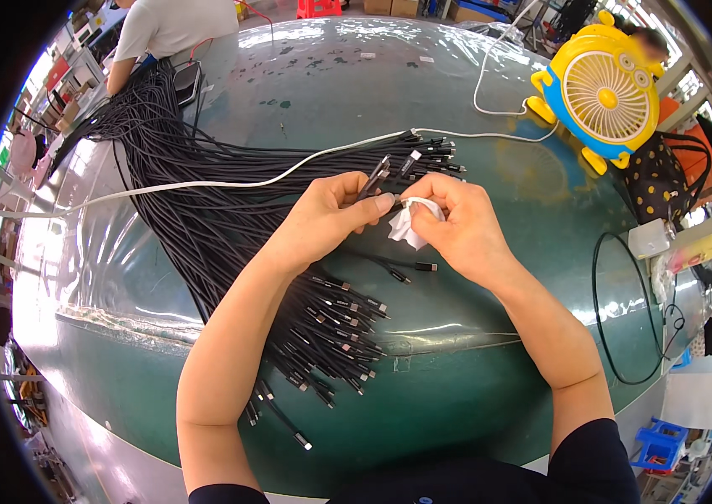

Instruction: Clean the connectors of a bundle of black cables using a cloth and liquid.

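Note:
My left hand (322, 220) is closed around a few black cables; their connector ends (378, 175) stick up past its thumb and fingers. Between thumb and fingertips, my right hand (467, 228) pinches a crumpled white wipe (413, 227). The wipe meets a cable end at my left fingertips, and that end is partly covered. Beneath and left of my hands spreads a large bundle of black cables (179, 227). One group of metal-tipped plugs (436, 153) lies just beyond my hands, another group (335, 323) nearer me, beside my left forearm.
A white cord (230, 182) crosses the bundle toward a yellow and blue toy-shaped fan (608, 99). A dotted black bag (662, 181) is at the right edge, near a looped black cable (596, 290). Another person (173, 29) sits far left by a dark tray (188, 84).

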A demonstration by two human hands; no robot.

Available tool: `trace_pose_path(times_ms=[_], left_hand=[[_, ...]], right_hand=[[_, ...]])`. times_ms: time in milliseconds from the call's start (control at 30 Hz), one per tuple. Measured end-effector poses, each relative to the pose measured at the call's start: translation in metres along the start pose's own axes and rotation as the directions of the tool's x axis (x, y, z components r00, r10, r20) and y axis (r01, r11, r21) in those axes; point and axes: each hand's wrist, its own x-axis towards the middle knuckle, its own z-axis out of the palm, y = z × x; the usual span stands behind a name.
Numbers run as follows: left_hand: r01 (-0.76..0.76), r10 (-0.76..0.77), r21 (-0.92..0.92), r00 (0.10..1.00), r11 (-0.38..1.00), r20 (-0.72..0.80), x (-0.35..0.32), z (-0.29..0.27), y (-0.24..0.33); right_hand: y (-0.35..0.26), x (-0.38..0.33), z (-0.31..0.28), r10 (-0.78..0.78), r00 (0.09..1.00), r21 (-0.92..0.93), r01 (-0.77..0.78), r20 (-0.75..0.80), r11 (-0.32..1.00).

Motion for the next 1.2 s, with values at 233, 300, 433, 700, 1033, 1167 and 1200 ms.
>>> trace_pose_path(times_ms=[233, 300, 433, 700, 1033, 1167, 1200], left_hand=[[-0.008, 0.007, 0.003, 0.994, 1.000, 0.107, -0.001, 0.000, 0.000], [0.004, -0.015, 0.070, 0.986, 0.998, 0.163, -0.005, -0.002, 0.004], [0.021, -0.031, 0.054, 0.981, 0.998, 0.192, -0.006, 0.003, 0.007], [0.029, -0.022, -0.040, 0.988, 0.999, 0.150, -0.011, -0.002, 0.022], [-0.116, 0.114, 0.063, 0.993, 0.991, 0.025, -0.008, 0.004, 0.010], [-0.116, 0.107, 0.147, 0.992, 0.982, 0.071, -0.006, 0.004, 0.010], [-0.114, 0.104, 0.162, 0.992, 0.980, 0.070, -0.005, 0.005, 0.009]], right_hand=[[0.005, -0.007, -0.023, -0.071, 0.996, 0.175, 0.080, -0.057, 0.981], [0.001, -0.005, -0.021, -0.101, 0.994, 0.134, 0.107, -0.050, 0.985], [-0.009, -0.004, -0.022, -0.145, 0.989, -0.048, 0.145, -0.005, 0.988], [-0.015, -0.007, -0.010, -0.144, 0.986, -0.097, 0.152, 0.082, 0.984], [-0.012, -0.011, -0.007, -0.098, 0.995, 0.064, 0.099, -0.020, 0.993], [-0.009, -0.004, -0.011, 0.018, 0.998, -0.015, -0.017, 0.062, 1.000], [-0.010, -0.003, -0.010, 0.017, 0.998, -0.013, -0.016, 0.065, 1.000]])
